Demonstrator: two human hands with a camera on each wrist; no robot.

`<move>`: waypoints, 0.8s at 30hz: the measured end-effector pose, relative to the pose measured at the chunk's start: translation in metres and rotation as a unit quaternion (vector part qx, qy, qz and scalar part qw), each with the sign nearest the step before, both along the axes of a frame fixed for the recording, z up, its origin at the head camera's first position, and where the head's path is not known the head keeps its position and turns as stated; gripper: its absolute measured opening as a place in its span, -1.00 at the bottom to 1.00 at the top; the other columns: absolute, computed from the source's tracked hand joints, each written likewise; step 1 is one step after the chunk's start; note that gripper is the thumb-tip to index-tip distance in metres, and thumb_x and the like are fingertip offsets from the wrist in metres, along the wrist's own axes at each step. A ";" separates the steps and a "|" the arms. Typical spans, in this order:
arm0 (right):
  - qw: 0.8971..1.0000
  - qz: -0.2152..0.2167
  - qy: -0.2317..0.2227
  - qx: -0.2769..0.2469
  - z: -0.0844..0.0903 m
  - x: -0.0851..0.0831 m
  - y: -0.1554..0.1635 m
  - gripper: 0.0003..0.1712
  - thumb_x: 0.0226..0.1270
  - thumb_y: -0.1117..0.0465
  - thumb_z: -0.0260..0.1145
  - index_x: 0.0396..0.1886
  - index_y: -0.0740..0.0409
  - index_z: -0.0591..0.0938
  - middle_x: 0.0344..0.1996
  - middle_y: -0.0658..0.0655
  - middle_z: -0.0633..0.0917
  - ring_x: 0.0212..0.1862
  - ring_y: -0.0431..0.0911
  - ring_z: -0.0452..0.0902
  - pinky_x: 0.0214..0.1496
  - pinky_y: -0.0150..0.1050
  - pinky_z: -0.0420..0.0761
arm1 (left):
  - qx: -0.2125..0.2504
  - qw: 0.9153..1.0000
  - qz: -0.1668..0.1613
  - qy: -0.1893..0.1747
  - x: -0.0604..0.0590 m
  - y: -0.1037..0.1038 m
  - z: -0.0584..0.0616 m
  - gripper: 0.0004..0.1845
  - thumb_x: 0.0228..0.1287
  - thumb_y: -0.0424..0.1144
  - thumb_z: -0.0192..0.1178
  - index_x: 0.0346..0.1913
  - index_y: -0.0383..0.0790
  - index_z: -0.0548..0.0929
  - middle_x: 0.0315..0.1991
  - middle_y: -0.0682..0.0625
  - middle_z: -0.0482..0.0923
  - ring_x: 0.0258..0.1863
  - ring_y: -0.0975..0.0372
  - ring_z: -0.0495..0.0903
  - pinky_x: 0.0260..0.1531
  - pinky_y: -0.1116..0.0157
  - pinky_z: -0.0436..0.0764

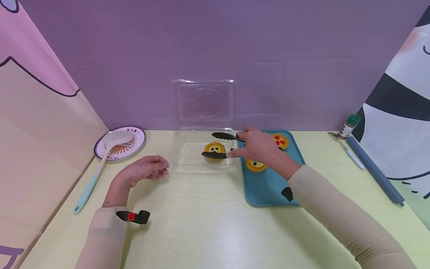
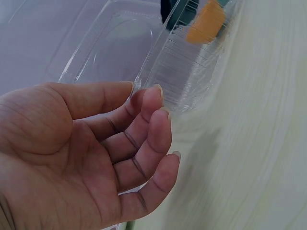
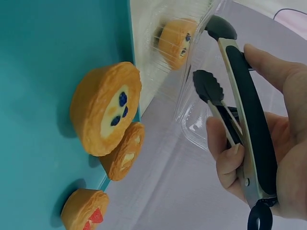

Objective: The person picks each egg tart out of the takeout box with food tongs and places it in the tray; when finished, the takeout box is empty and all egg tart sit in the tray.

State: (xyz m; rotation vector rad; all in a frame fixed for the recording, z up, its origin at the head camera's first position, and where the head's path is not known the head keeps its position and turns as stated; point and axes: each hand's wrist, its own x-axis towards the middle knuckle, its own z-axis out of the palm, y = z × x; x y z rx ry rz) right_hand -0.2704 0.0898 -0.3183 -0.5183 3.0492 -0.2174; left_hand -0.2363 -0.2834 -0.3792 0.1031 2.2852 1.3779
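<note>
My right hand [image 1: 256, 145] grips black-tipped metal tongs [image 3: 252, 124], whose arms stand apart above the clear plastic container [image 1: 188, 166]. Inside that container lies a blueberry tart [image 1: 215, 147]; one tong tip covers part of it in the head view. Whether the tongs touch the tart I cannot tell. At the container's left edge, my left hand [image 2: 91, 139] pinches the rim between thumb and forefinger, the other fingers loosely curled. The lid [image 1: 205, 102] stands raised at the back. On the blue tray [image 1: 268, 190] sit another blueberry tart [image 3: 108, 110], a tart with pale pieces [image 3: 125, 153] and a red-topped tart [image 1: 280, 141].
To the left, a white skimmer with a pale green handle [image 1: 88, 192] lies across a patterned plate [image 1: 139, 145]. At the far right are a green-capped jar [image 1: 349, 126], a white-handled knife [image 1: 354, 158] and a grey-blue rod [image 1: 374, 170]. A purple backdrop [image 1: 134, 74] rises behind the table.
</note>
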 end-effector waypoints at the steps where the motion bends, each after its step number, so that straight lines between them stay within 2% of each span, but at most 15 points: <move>1: 1.000 0.000 -0.003 0.003 0.000 0.001 0.000 0.04 0.12 -0.48 0.34 0.47 0.00 0.41 0.34 0.21 0.46 -0.02 0.12 0.60 -0.10 -0.05 0.66 | 0.000 1.000 0.000 0.001 0.000 0.000 0.000 -0.64 0.54 -0.16 0.04 0.10 -0.45 0.45 -0.22 -0.03 0.60 -0.22 0.18 0.58 -0.09 0.27 0.61; 4: 1.000 0.000 -0.008 0.010 -0.001 0.002 0.002 0.03 0.12 -0.46 0.36 0.46 0.03 0.43 0.39 0.25 0.43 0.02 0.15 0.63 -0.08 -0.02 0.68 | 0.002 1.000 0.000 0.001 0.001 -0.001 0.000 -0.62 0.55 -0.15 0.03 0.11 -0.46 0.44 -0.22 -0.03 0.60 -0.22 0.18 0.58 -0.09 0.27 0.61; 9: 1.000 0.001 -0.020 0.021 -0.003 0.001 0.001 0.02 0.10 -0.46 0.37 0.44 0.02 0.45 0.33 0.26 0.48 -0.10 0.09 0.62 -0.25 -0.12 0.65 | 0.007 1.000 -0.001 0.001 0.003 -0.002 -0.001 -0.62 0.55 -0.15 0.04 0.10 -0.46 0.45 -0.22 -0.04 0.60 -0.23 0.18 0.58 -0.09 0.27 0.61; 16: 0.999 0.012 -0.021 0.040 -0.003 0.000 -0.004 -0.03 0.12 -0.46 0.35 0.39 0.01 0.50 0.37 0.25 0.46 -0.03 0.07 0.64 -0.21 -0.11 0.65 | 0.008 1.000 0.000 0.004 0.003 -0.001 -0.001 -0.62 0.54 -0.14 0.05 0.10 -0.46 0.45 -0.23 -0.02 0.60 -0.23 0.19 0.58 -0.10 0.28 0.62; 21: 0.999 0.013 -0.025 0.045 -0.003 0.000 -0.008 -0.12 0.16 -0.43 0.35 0.35 -0.01 0.55 0.27 0.21 0.53 -0.20 0.02 0.63 -0.33 -0.16 0.60 | 0.007 1.000 0.001 0.005 0.002 -0.001 -0.001 -0.62 0.54 -0.15 0.05 0.10 -0.46 0.45 -0.22 -0.04 0.60 -0.23 0.18 0.58 -0.10 0.27 0.62; 24: 0.999 0.014 -0.023 0.043 -0.003 0.000 -0.008 -0.15 0.18 -0.41 0.35 0.33 -0.02 0.57 0.24 0.19 0.56 -0.19 0.01 0.63 -0.31 -0.15 0.61 | 0.007 1.000 0.000 0.005 0.002 0.000 -0.001 -0.62 0.54 -0.15 0.05 0.10 -0.46 0.45 -0.22 -0.04 0.60 -0.23 0.18 0.58 -0.09 0.27 0.62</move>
